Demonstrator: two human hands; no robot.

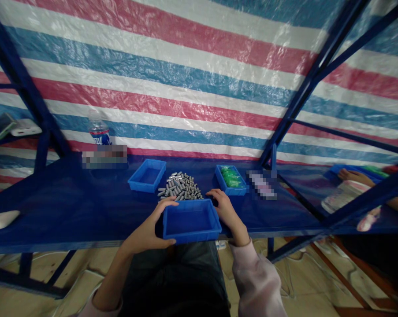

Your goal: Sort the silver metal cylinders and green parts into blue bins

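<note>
An empty blue plastic bin (192, 235) sits at the front edge of the blue table, close to my body. My left hand (149, 229) grips its left side, thumb at the front wall and fingers along the back rim. At the bin's right end, my right hand (227, 212) holds the side with its fingers curled by the back corner. Just behind the bin lies a heap of small metal cylinders (182, 187), loose on the table. Another empty blue bin (142, 188) is left of the heap. To the right, a third bin (237, 192) contains green plastic-looking pieces (231, 177).
A plastic bottle (100, 132) stands at the back left, by a blurred-out item. A white rounded object (2, 220) lies at the far left. Blue metal frame posts (289, 116) rise on both sides. At right, another person's hand (355, 176) is over a blue tray.
</note>
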